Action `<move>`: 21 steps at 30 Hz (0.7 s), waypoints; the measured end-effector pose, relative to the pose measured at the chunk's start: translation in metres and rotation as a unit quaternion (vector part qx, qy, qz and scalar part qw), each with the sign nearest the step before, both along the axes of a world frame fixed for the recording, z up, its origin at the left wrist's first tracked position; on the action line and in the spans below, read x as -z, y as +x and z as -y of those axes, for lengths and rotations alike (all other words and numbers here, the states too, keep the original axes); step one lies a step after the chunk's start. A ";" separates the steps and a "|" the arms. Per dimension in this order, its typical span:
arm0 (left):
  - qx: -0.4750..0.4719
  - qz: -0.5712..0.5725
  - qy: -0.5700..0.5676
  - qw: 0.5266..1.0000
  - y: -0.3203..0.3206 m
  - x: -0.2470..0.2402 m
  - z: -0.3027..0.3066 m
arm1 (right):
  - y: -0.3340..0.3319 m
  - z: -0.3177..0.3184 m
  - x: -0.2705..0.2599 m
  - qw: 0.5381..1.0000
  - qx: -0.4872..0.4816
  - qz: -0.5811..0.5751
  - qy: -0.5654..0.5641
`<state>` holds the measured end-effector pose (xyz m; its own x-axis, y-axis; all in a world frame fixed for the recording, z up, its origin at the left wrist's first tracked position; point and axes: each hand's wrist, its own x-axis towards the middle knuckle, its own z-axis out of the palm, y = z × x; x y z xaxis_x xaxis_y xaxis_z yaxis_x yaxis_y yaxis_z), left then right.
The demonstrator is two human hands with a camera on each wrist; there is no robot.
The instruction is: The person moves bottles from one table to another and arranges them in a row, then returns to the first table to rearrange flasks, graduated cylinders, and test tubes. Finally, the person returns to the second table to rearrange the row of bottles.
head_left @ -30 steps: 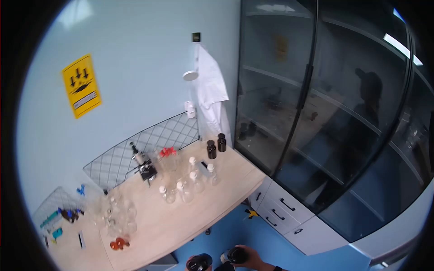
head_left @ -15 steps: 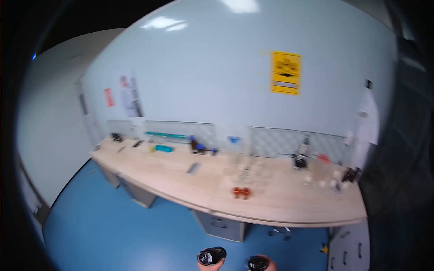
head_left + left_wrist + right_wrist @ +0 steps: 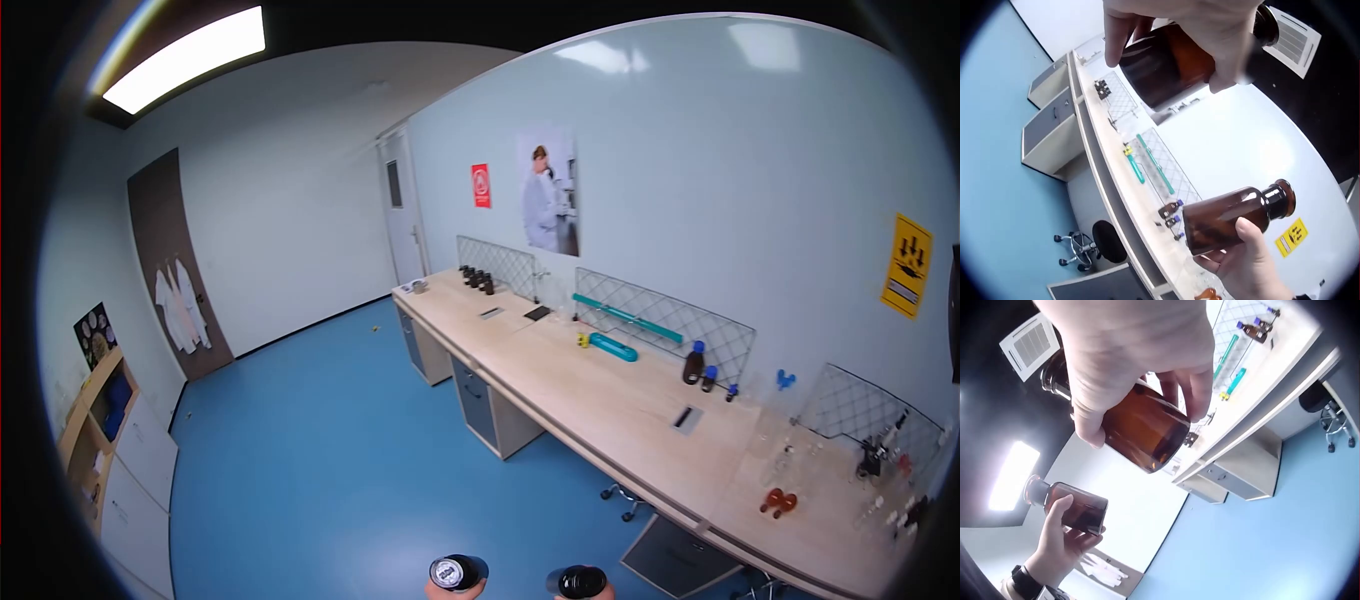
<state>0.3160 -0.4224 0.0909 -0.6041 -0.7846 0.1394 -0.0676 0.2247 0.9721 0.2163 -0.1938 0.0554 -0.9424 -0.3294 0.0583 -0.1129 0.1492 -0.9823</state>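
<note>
I carry two amber glass bottles, one in each hand, low in front of me. My left hand (image 3: 1172, 37) grips the left amber bottle (image 3: 1166, 62) around its body; in the head view this bottle (image 3: 458, 572) shows its round top at the bottom edge. My right hand (image 3: 1141, 381) grips the right amber bottle (image 3: 1141, 428), seen as a dark top (image 3: 580, 582) in the head view. Both bottles are held up in the air, side by side and apart, over the blue floor.
A long wooden bench (image 3: 560, 380) runs along the right wall with wire mesh panels, a teal tube (image 3: 612, 347), blue-capped brown bottles (image 3: 694, 365), orange flasks (image 3: 777, 500) and a microscope (image 3: 875, 455). A stool (image 3: 620, 495) stands under it. A door (image 3: 405, 215) is at the far end.
The head view has swung left, from the glass cabinet and bench end to the whole room and bench length. Both hands still hold their bottles at the bottom edge.
</note>
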 end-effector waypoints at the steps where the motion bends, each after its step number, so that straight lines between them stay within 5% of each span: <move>1: -0.025 0.026 -0.008 0.999 -0.001 0.010 0.020 | -0.008 0.020 -0.011 1.000 -0.020 0.016 0.004; 5: -0.059 0.077 0.002 0.995 -0.027 -0.009 0.075 | -0.056 0.098 0.021 0.997 -0.037 0.015 0.072; 8: -0.068 0.085 0.024 0.994 -0.071 0.030 0.136 | -0.105 0.156 0.048 0.992 -0.052 -0.020 0.114; 13: -0.087 -0.053 0.057 0.993 -0.157 0.009 0.235 | -0.211 0.283 0.005 0.980 -0.179 0.022 0.083; 18: -0.155 -0.021 0.072 0.985 -0.224 -0.038 0.338 | -0.299 0.429 -0.051 0.966 -0.254 0.035 0.039; 21: -0.223 0.013 0.047 0.974 -0.244 -0.014 0.401 | -0.346 0.522 -0.026 0.951 -0.307 -0.031 -0.003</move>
